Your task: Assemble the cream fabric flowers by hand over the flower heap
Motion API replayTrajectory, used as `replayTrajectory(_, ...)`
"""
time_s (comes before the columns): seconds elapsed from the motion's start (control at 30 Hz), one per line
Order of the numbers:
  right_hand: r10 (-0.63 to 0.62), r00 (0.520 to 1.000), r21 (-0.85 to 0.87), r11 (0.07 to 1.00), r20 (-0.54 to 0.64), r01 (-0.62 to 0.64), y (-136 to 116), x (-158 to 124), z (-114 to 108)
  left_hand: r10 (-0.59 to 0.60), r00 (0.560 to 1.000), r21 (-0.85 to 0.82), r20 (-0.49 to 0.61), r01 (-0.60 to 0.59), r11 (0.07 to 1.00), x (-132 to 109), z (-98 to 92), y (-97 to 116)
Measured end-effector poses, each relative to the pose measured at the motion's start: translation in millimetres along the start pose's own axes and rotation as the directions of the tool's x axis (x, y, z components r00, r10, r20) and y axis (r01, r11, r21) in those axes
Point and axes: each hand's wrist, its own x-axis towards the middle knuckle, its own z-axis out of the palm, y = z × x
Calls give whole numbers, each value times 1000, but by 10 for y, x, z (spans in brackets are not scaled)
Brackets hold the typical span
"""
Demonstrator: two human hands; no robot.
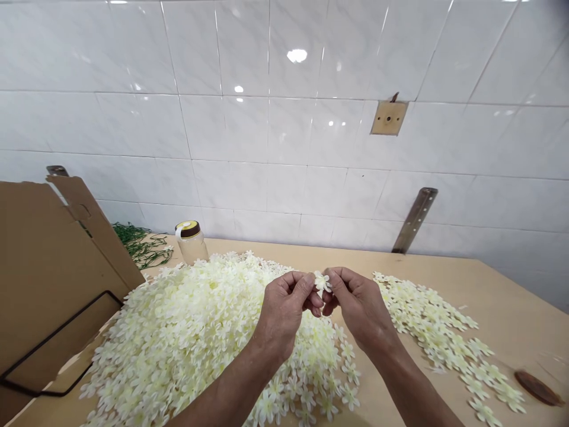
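Observation:
Between my two hands, raised over the table, is a small white artificial flower (322,283). My left hand (285,308) pinches its left side between thumb and fingers. On the other side, the thumb and fingers of my right hand (359,305) grip the petals. Below and to the left spreads a big heap of loose pale-yellow and white flowers (191,320), partly hidden behind my left forearm. A smaller, flatter spread of the same flowers (427,320) lies to the right of my right hand.
A cardboard box (48,255) stands at the left, with a black wire frame (57,350) before it. Green stems (142,243) and a lidded clear jar (192,243) are behind the heap. A brown oval object (539,388) lies far right. A metal bracket (414,220) leans by the tiled wall.

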Motion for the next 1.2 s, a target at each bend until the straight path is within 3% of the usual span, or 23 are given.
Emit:
replayTrajectory(0.23,17,997,72,997,77,-22,-72,3,-16,60,997,90,-44,-56,994,26,-30,6)
replayTrajectory(0.43,31,998,-39,999,-58,-33,-60,29,-88,175,984,301,-42,-154,941,49,-105,25)
replayTrajectory(0.67,101,995,378,922,-25,-84,-151,108,-325,271,949,306,-159,-214,928,139,-243,218)
replayTrajectory(0.77,116,992,400,912,-49,-87,-200,109,-392,276,946,282,-168,-222,933,139,-252,256)
replayTrajectory(0.93,92,992,262,963,-90,-65,-16,85,-178,282,944,277,-168,-230,933,121,-228,251)
replayTrajectory(1.0,32,996,70,997,-81,-26,145,85,-2,286,945,284,-161,-233,930,125,-229,239)
replayTrajectory(1.1,-39,995,-282,957,89,63,328,100,164,273,952,283,-141,-226,932,138,-242,225)
replayTrajectory(1.2,-92,996,-327,941,-1,87,314,112,117,260,959,328,-114,-211,921,144,-242,212)
